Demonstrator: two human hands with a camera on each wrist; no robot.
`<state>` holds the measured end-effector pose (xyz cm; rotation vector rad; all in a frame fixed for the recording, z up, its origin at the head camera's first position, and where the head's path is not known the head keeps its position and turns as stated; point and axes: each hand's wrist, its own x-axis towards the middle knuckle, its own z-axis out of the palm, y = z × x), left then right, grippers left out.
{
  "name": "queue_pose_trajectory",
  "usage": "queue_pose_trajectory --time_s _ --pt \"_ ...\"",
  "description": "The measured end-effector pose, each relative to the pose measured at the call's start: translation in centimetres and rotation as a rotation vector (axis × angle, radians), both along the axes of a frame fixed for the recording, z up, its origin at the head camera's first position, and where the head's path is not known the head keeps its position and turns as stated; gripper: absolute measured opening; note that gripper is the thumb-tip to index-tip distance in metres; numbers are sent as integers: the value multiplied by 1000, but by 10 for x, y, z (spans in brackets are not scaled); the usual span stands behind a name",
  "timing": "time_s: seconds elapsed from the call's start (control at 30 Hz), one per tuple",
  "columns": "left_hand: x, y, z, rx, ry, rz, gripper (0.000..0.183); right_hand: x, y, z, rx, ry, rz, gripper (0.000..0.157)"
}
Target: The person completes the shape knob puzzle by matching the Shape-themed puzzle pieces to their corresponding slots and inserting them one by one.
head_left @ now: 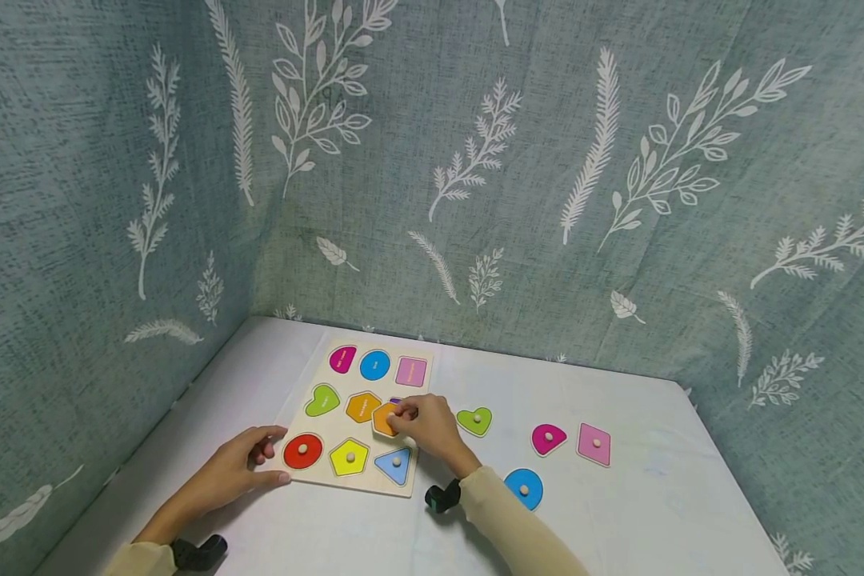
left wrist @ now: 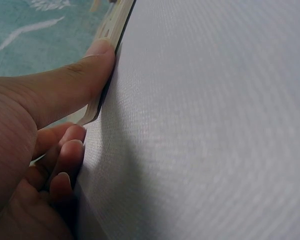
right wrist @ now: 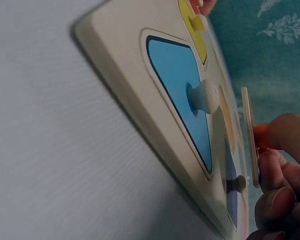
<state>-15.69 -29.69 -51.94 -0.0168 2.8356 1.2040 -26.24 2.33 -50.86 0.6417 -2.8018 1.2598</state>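
Note:
A wooden shape puzzle board (head_left: 374, 482) lies on the white cloth. My left hand (head_left: 241, 462) holds its near left corner, thumb on the front edge and curled fingers by the left side. My right hand (head_left: 432, 424) pinches the knob of an orange hexagon piece (head_left: 383, 420), lifted and tilted just right of the orange hexagon recess (head_left: 363, 407). The right wrist view shows the piece (right wrist: 250, 135) edge-on, apart from the board. Knobbed pieces sit in the board: red circle (head_left: 303, 451), yellow pentagon (head_left: 349, 458), blue triangle (head_left: 394, 466) and a partly hidden purple piece (right wrist: 231, 192).
Right of the board lie a loose green heart (head_left: 478, 422), a magenta rounded piece (head_left: 549, 438), a pink square (head_left: 594, 445) and a blue circle (head_left: 524, 490), the last beside my right sleeve. Leaf-patterned green cloth (head_left: 518, 264) walls the table's back and sides.

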Motion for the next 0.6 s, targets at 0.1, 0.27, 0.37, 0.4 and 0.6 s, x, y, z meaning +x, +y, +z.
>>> queue_pose_trajectory --time_s 0.1,0.27,0.37,0.4,0.6 --pt "0 0 0 2 8 -5 90 -1 -5 0 2 -17 -11 16" --pt "1 0 1 9 5 -8 90 -4 -12 1 7 -34 -23 15" --pt "2 0 1 11 5 -10 90 -6 -17 1 24 -20 -14 15" --pt "2 0 1 13 7 -11 89 -7 -18 1 32 -13 -9 15" --pt "1 0 1 13 9 -10 89 -11 -28 4 61 5 7 16"
